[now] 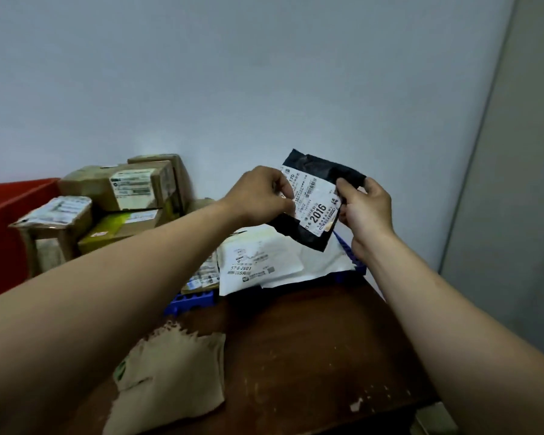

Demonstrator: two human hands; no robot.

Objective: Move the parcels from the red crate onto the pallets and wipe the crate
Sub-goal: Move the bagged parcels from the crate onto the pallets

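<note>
A small black parcel bag with a white label marked 2016 is held up in front of the wall. My left hand pinches its left edge and my right hand grips its right edge. Below it, white parcel bags lie on a blue pallet. Cardboard parcels are stacked to the left. The red crate shows at the far left edge, partly hidden by the boxes.
A worn brown table spans the foreground, with a beige cloth lying on its near left part. A pale wall stands close behind, and a grey panel runs down the right side.
</note>
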